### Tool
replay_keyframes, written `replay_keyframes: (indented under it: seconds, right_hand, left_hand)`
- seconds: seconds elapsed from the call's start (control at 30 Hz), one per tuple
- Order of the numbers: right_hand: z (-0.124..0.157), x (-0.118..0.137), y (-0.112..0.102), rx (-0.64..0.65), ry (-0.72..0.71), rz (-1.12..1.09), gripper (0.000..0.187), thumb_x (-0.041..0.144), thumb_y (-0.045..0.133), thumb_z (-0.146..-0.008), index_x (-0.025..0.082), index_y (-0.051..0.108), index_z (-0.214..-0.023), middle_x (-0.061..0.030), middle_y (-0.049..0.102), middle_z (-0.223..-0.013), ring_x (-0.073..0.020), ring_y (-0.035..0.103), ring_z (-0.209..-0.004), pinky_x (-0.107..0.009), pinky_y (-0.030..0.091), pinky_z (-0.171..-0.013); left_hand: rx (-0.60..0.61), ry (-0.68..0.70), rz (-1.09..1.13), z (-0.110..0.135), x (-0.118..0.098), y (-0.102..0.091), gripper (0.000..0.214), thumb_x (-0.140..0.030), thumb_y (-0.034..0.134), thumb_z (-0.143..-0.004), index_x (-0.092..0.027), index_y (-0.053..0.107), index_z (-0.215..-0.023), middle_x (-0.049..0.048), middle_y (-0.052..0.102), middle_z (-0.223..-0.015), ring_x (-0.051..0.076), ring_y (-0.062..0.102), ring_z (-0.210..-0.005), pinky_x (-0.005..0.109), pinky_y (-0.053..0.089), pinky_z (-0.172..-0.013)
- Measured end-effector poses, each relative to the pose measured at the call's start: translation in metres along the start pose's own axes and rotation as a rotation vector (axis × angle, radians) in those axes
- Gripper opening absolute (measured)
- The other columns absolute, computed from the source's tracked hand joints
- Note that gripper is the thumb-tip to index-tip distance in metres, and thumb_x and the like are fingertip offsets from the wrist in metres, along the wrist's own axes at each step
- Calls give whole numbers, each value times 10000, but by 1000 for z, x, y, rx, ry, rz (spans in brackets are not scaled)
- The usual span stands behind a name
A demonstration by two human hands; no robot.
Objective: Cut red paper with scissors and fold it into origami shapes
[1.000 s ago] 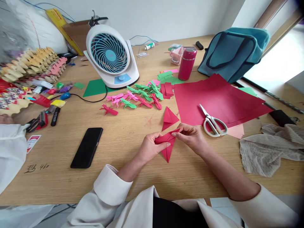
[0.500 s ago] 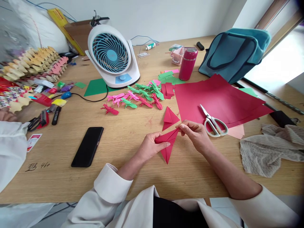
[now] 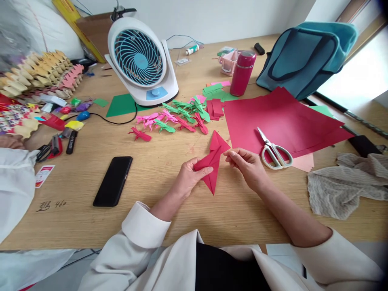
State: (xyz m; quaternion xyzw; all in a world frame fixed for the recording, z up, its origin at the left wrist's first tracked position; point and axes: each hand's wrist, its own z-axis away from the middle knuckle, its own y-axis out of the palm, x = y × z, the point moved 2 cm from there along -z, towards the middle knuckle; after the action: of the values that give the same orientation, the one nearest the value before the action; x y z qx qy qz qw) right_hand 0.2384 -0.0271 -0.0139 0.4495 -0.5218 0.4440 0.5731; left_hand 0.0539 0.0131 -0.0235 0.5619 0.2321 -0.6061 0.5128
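My left hand (image 3: 191, 176) is closed on a folded red paper (image 3: 211, 169), thumb on top and fingers beneath. The paper has creased flaps, and its lower point faces me. Just right of its upper edge is my right hand (image 3: 245, 165), thumb and fingers drawn together, with no paper visible between them. Behind the held piece lies another folded red paper (image 3: 218, 141), flat on the table and partly covered by it. White-handled scissors (image 3: 274, 152) rest half open beside my right hand, on large red sheets (image 3: 280, 117).
Small folded pink, green and red paper figures (image 3: 178, 115) lie beyond my hands, before a white fan (image 3: 141, 60). A black phone (image 3: 112, 182) is at left, a grey cloth (image 3: 333, 190) at right. A red flask (image 3: 243, 73) and blue bag (image 3: 306, 60) stand behind. Another person's sleeve (image 3: 15, 190) is far left.
My right hand has let go of the red paper's upper tip and sits slightly apart from it. The held paper now overlaps the piece behind. The whole view has shifted slightly.
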Motion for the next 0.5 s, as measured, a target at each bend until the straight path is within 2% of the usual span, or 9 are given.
replay_keyframes:
  seconds: [0.17, 0.23, 0.37, 0.5]
  right_hand:
    - [11, -1, 20, 385, 56, 160, 409, 554, 578, -870, 165, 639, -758, -1, 569, -685, -123, 476, -637, -248, 386, -611]
    - [16, -2, 26, 480, 70, 172, 431, 573, 561, -873, 158, 640, -791, 4, 548, -672, -121, 456, -618, -247, 367, -582]
    - [18, -5, 29, 503, 73, 146, 437, 571, 561, -871, 144, 643, -821, 10, 515, -665, -109, 409, -591, -243, 317, -537]
    - [17, -7, 28, 496, 67, 150, 408, 524, 597, -861, 156, 558, -691, 37, 426, -604, -86, 343, -553, -238, 265, -508]
  left_hand:
    - [-50, 39, 163, -1, 0, 1, 320, -229, 850, -633, -172, 709, -915, -12, 748, -861, 111, 656, -735, 234, 520, -746]
    - [-43, 49, 189, 1, 0, 4, 294, -219, 841, -644, -172, 710, -903, -13, 749, -857, 108, 656, -735, 232, 523, -745]
    - [-45, 4, 217, 5, 1, 12, 259, -207, 846, -620, -162, 709, -836, -21, 739, -782, 95, 640, -689, 214, 511, -710]
    - [-89, -7, 203, 6, 0, 13, 286, -220, 856, -582, -157, 700, -813, -22, 732, -773, 102, 630, -675, 227, 503, -700]
